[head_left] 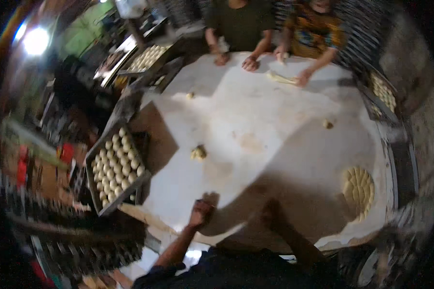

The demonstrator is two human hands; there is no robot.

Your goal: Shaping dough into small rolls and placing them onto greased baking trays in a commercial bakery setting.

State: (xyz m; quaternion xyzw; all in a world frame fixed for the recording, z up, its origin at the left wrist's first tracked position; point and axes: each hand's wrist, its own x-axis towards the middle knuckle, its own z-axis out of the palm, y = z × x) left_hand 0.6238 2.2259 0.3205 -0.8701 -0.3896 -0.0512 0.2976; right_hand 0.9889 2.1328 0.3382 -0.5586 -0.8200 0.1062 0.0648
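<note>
Several trays [125, 194] — dough balls [126, 170], co-workers [239, 26] opposite

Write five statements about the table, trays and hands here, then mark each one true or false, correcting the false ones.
1. A tray of dough balls is at the left side of the table. True.
2. Both hands are in that tray. False: the left hand and right hand are at the table's near side.
3. A small dough lump lies beyond the left hand. True.
4. Only one other person is at the table. False: two are, in a dark green shirt and a patterned yellow shirt.
5. A flat cluster of dough pieces lies toward the table's right. True.
</note>
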